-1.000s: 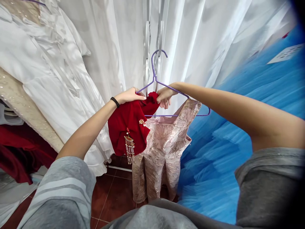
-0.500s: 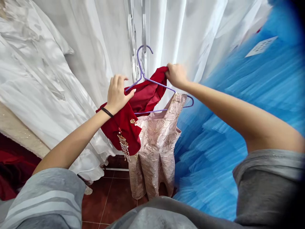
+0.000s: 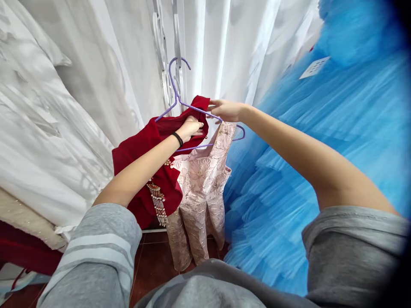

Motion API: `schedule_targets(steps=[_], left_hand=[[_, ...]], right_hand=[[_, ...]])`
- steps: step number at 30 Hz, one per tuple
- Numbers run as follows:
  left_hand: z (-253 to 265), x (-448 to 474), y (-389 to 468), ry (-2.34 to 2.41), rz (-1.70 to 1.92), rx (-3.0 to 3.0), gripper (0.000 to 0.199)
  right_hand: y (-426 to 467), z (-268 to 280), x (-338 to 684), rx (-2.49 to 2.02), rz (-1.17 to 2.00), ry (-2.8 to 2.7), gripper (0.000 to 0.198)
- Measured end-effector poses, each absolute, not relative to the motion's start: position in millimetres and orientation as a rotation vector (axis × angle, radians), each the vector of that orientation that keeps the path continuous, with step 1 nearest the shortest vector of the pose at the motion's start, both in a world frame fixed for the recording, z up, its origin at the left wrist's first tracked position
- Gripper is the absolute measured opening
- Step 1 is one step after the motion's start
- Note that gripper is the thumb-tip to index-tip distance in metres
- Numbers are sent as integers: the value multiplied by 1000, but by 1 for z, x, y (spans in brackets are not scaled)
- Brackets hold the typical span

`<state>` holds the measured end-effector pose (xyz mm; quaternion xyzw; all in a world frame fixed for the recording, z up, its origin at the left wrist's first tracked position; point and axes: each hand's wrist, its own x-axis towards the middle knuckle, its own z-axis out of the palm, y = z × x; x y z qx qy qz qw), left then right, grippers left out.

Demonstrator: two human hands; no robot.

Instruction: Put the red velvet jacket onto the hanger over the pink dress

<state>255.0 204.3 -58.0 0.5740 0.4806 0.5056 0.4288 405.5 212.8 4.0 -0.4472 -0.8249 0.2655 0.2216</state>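
A red velvet jacket (image 3: 141,145) with a beaded tassel ornament (image 3: 157,201) hangs over one side of a purple hanger (image 3: 170,77). My left hand (image 3: 191,127), a black band at its wrist, reaches across the jacket with its fingers closed on the red cloth below the hanger's neck. My right hand (image 3: 227,110) is by the hanger's right arm, fingers stretched apart, their tips close to the jacket's upper edge. On the same hanger is a pale pink brocade dress (image 3: 202,175), one strap over the right arm. Its other shoulder is covered by the jacket.
Blue tulle (image 3: 272,184) fills the right side, with a white tag (image 3: 314,67) on it. White garments (image 3: 41,107) hang at the left. Behind the hanger are a white metal rack (image 3: 176,38) and white curtains (image 3: 212,47). The floor (image 3: 150,256) is dark red tile.
My left hand has moved right, from the jacket's left shoulder to its upper right part. My right hand has loosened from the jacket's edge, and its fingers have straightened. The view has shifted right.
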Motion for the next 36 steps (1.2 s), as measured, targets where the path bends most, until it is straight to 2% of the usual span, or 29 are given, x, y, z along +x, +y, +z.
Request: schedule_targets(steps=[3, 7, 10, 13, 15, 17, 20, 22, 25, 29, 31, 34, 36], left_hand=[[-62, 261, 197, 939, 1317, 1333, 25], [-63, 269, 191, 769, 1223, 1514, 30], [-63, 273, 186, 862, 1284, 1824, 32], [-65, 269, 178, 1065, 1300, 2240, 41], [-69, 262, 171, 1155, 1097, 2451, 39], [-74, 256, 166, 1231, 872, 2584, 36], [-81, 252, 163, 1366, 706, 2662, 37], [-84, 251, 165, 1388, 666, 2644, 38], [-85, 254, 171, 1330, 713, 2619, 32], [-78, 264, 179, 1277, 977, 2404, 22], [-75, 272, 185, 1243, 1019, 2086, 22], [-72, 286, 202, 1053, 985, 1589, 19], [-71, 294, 216, 947, 1034, 1400, 15]], right_hand=[[212, -4, 410, -1221, 731, -2495, 67], [224, -3, 405, -1288, 584, -2545, 60], [235, 11, 417, -1446, 432, -2513, 60], [240, 28, 449, -1661, -99, -2254, 46], [240, 32, 474, -1638, -459, -1950, 44], [240, 25, 493, -1554, -645, -1794, 45], [242, 0, 504, -1616, -565, -2012, 32], [245, -16, 504, -1764, -270, -2234, 24], [248, -24, 504, -1873, 39, -2290, 29], [246, -9, 511, -1530, -221, -1788, 45], [244, -2, 517, -1483, -187, -1662, 45], [242, -6, 527, -1669, 13, -1856, 44], [241, -16, 533, -1760, -30, -2027, 45]])
